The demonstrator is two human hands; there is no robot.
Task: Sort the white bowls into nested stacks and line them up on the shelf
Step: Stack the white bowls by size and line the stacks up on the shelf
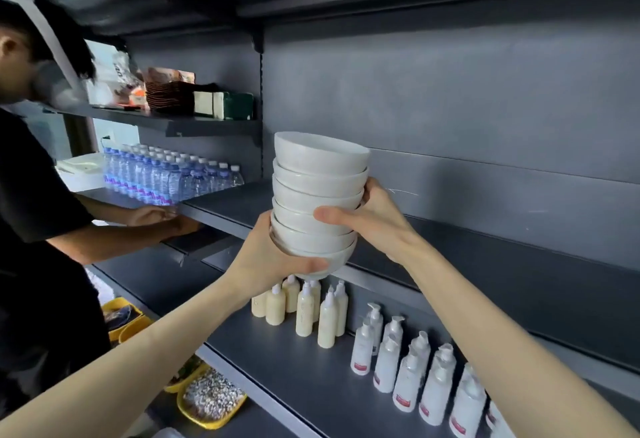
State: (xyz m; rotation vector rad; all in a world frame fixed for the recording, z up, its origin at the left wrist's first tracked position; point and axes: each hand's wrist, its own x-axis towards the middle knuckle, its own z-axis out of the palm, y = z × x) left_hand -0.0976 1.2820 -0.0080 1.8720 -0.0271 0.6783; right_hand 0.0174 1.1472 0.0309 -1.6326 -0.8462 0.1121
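Note:
A nested stack of several white bowls [317,202] is held in the air, just in front of the edge of a dark grey shelf [485,257]. My left hand [273,257] cups the bottom bowl from the left and below, its thumb wrapped under the base. My right hand [370,219] grips the stack's right side, thumb across the front of the lower bowls, fingers behind. The stack leans slightly to the left. That shelf's surface behind the bowls is bare.
Another person [38,229] in black stands at the left, hands at the shelf edge near packed water bottles [166,174]. The shelf below carries cream bottles [311,309] and white pump bottles [415,368]. Yellow trays [207,399] sit lower left.

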